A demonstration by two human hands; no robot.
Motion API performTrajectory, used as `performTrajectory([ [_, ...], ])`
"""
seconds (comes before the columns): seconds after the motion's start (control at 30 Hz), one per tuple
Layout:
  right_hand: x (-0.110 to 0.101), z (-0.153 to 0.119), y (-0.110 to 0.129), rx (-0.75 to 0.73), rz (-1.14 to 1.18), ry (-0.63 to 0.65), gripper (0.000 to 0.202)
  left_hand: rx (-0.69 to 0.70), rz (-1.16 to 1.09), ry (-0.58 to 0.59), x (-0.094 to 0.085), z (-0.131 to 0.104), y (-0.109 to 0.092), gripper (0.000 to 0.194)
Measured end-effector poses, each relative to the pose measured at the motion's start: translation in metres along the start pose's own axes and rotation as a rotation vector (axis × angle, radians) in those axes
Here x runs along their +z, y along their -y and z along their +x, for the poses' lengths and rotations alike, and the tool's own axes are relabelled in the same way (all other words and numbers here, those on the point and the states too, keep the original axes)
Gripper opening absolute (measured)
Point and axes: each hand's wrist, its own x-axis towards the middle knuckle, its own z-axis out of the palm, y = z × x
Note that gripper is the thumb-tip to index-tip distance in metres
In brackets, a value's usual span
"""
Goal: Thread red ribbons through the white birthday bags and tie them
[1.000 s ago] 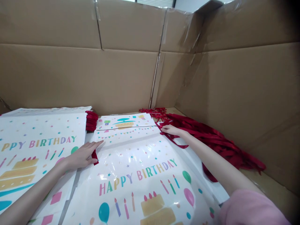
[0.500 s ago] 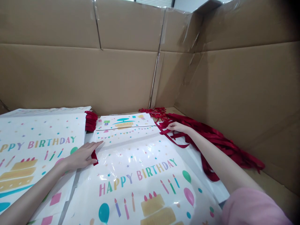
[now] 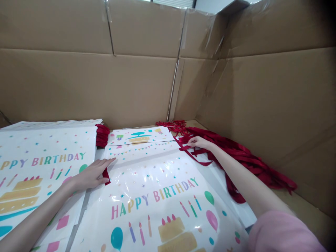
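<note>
A printed white "HAPPY BIRTHDAY" sheet (image 3: 157, 182) with a glossy surface lies in front of me. My left hand (image 3: 91, 173) rests at its left edge, index finger stretched out and thumb apart. A short piece of dark red ribbon (image 3: 106, 175) shows between that thumb and the fingers; whether it is gripped is unclear. Beyond the sheet's upper right corner, my right hand (image 3: 201, 142) is closed in a pinch on a red ribbon (image 3: 187, 141). Several ribbon strips spread around these fingertips, partly hidden by the hand.
A heap of red ribbons (image 3: 236, 154) extends along the right. At left lies a stack of similar printed sheets (image 3: 52, 140), with a red ribbon bundle (image 3: 102, 135) at its edge. Thin red strands (image 3: 174, 126) lie at the back. Tall cardboard walls (image 3: 141, 84) stand behind and right.
</note>
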Motion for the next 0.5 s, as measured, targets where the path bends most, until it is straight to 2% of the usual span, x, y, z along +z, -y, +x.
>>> performTrajectory([
  [0.23,0.004,0.007,-0.010,0.040,-0.039,-0.082,0.054,0.010,0.008,-0.011,0.002,0.001,0.002,0.068],
  [0.5,0.007,0.012,-0.014,0.062,-0.094,-0.122,0.038,0.014,0.036,-0.018,0.003,0.000,0.000,0.067],
])
